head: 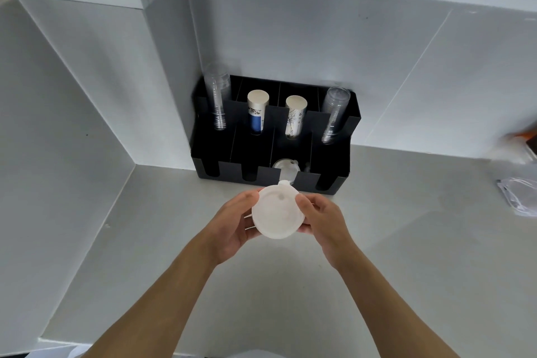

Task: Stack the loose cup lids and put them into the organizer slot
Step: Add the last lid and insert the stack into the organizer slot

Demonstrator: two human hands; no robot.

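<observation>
Just before organizer [273, 136], above bench [406, 241]: left hand [232, 229] & right hand [325, 221] gripping lid stack [276, 212] by rims. Risk: stack tilting, snagging slot wall, lids splaying.

Two bare forearms enter from the lower edge of the frame, one from lower left, one from lower right, converging toward the centre. No sleeve, watch, bracelet or glove covers either forearm or wrist. The left hand [232, 227] and the right hand [325, 221] are bare; no ring shows on the visible fingers. Fingernails appear short and unpainted. A pale patch, possibly clothing, shows at the bottom edge, too cropped to identify.
</observation>
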